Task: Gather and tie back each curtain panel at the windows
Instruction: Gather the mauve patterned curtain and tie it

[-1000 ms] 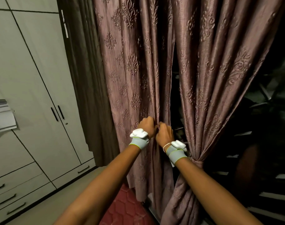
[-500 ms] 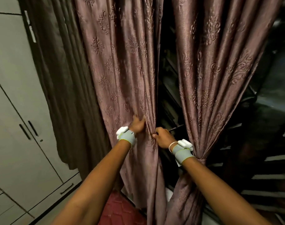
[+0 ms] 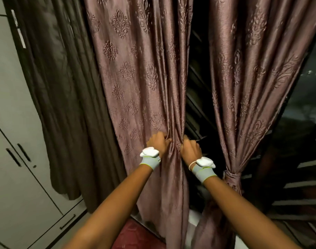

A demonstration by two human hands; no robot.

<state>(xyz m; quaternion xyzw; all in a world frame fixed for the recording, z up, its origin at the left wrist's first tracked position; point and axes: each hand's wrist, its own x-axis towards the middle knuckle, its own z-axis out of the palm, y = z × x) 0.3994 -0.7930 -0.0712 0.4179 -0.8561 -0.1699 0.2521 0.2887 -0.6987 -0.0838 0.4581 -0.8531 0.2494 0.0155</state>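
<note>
A mauve patterned curtain panel point(image 3: 135, 72) hangs loose in the middle of the head view. My left hand point(image 3: 158, 141) grips a bunch of its folds near the inner edge. Just to the right, my right hand point(image 3: 189, 148) grips that same inner edge, so the fabric is gathered between the two hands. A second mauve panel point(image 3: 249, 69) hangs at the right, cinched by a fabric tie point(image 3: 231, 176) at about wrist height. Between the panels a dark window gap point(image 3: 196, 97) shows.
A dark brown sheer curtain point(image 3: 63, 105) hangs left of the loose panel. Grey wardrobe doors point(image 3: 11, 123) with black handles stand at the far left, drawers below them. A red mat point(image 3: 135, 236) lies on the floor under my arms.
Both hands have pulled the loose panel's inner edge leftward, widening the dark gap. More folds are bunched between my hands, and the view has shifted right and closer.
</note>
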